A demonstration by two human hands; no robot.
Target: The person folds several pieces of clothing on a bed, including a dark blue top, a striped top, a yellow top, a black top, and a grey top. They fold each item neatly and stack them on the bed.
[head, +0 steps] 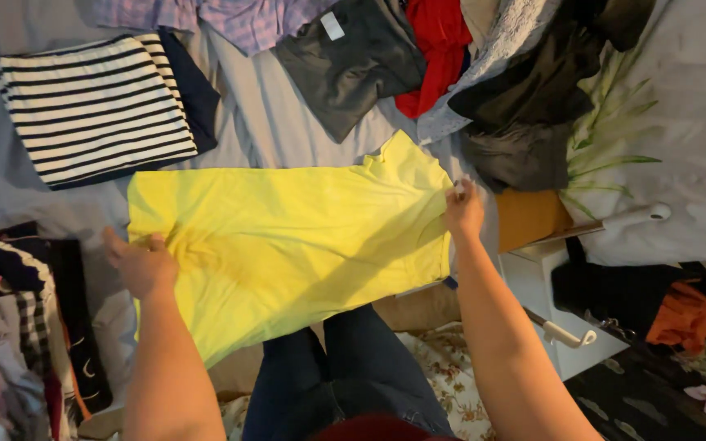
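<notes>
Both hands pin down a yellow shirt (288, 237) spread between them: my left hand (140, 265) presses flat on its hem end, my right hand (462, 209) pinches its collar end. Beyond my left lies a folded striped top (96, 106); beyond my right, a clothes pile (467, 73), partly cut off.

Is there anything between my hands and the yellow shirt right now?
Nothing visible. The left hand presses flat on the yellow T-shirt near its hem end, and the right hand grips its collar end. The folded striped garment lies apart, farther up the bed.
</notes>
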